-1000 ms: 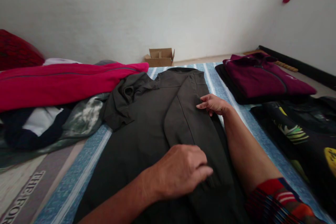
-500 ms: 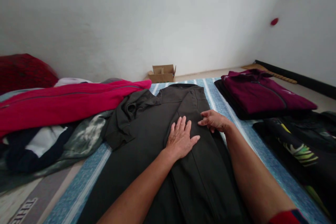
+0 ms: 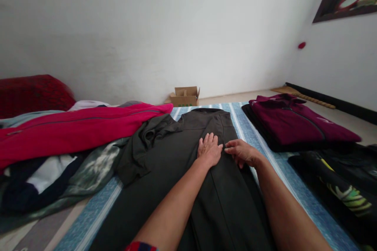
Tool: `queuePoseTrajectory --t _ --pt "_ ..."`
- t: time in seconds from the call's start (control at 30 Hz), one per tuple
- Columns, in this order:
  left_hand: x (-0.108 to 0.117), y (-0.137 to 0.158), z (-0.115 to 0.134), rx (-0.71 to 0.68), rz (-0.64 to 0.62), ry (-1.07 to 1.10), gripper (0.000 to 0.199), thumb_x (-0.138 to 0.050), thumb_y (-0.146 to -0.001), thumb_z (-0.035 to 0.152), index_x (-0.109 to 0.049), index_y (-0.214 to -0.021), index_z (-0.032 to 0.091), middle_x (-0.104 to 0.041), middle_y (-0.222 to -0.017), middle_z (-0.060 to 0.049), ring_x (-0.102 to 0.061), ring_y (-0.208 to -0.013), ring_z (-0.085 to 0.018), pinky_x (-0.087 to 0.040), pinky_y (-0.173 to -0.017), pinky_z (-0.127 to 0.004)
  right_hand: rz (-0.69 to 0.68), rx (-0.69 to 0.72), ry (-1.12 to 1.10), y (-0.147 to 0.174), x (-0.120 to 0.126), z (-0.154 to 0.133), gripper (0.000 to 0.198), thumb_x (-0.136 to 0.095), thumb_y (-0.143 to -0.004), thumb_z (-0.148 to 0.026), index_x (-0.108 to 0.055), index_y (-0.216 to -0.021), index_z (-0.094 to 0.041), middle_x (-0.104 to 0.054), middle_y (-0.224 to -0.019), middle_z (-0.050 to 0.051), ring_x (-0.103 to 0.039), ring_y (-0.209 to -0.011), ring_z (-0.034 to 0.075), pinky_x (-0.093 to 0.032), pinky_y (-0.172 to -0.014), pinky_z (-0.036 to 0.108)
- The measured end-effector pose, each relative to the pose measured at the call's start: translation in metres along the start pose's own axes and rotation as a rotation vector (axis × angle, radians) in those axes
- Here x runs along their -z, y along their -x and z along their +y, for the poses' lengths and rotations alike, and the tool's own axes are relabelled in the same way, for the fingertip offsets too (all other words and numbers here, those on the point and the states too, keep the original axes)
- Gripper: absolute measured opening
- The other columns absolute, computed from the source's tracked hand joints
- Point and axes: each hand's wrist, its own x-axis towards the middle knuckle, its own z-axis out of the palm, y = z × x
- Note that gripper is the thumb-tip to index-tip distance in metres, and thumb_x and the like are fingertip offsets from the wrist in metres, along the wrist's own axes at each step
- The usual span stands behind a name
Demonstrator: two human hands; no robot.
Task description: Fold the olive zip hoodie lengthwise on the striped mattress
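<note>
A dark grey long-sleeved top lies spread out, its neckline at the far end. Its right side is turned in, with that sleeve running down the body; the left sleeve is bunched up beside it. My left hand rests flat on the folded sleeve, fingers stretched out. Beside it, my right hand is at the right folded edge, its fingers loosely bent and apart. Its fingertips are over the fabric, and I see nothing pinched between them.
Left lies a heap of clothes with a bright red zipped garment on top. To the right are a folded maroon zip top and dark printed clothes. A blue striped sheet lies underneath. A cardboard box stands by the wall.
My left hand has slid a little to the right along the sleeve, closer to my right hand. My right hand's fingers have loosened slightly. The view has tilted up.
</note>
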Motion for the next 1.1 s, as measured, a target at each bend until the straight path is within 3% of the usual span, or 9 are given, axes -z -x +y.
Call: queuePoseTrajectory --t 0.23,0.57,1.1 --pt "0.002 -0.021 0.000 -0.009 0.054 -0.038 0.044 -0.026 -0.093 0.035 -0.045 -0.126 0.014 -0.033 -0.147 -0.012 -0.023 -0.137 -0.023 -0.017 -0.111 -0.044 0.014 -0.035 0.034 -0.003 -0.001 0.000 0.015 -0.054 -0.077 -0.011 -0.046 -0.086 -0.019 -0.046 -0.043 -0.010 -0.049 -0.029 0.012 -0.035 -0.025 0.017" --pt "-0.010 -0.087 0.000 0.026 0.016 -0.005 0.054 -0.025 -0.091 0.040 -0.033 -0.137 0.013 -0.023 -0.151 -0.011 -0.016 -0.140 -0.023 -0.017 -0.111 -0.047 -0.015 -0.074 0.079 -0.005 -0.004 -0.001 0.024 -0.051 -0.074 -0.007 -0.036 -0.060 -0.021 -0.042 -0.031 -0.008 -0.049 -0.027 0.014 -0.032 -0.022 0.016" --pt "-0.014 -0.104 -0.004 -0.053 -0.008 -0.036 0.060 -0.025 -0.089 0.051 -0.037 -0.135 0.015 -0.021 -0.152 -0.012 -0.016 -0.140 -0.024 -0.013 -0.111 -0.047 -0.033 -0.086 0.107 -0.005 -0.004 -0.003 0.027 -0.053 -0.074 -0.006 -0.036 -0.057 -0.020 -0.047 -0.031 -0.005 -0.048 -0.026 0.013 -0.032 -0.022 0.015"
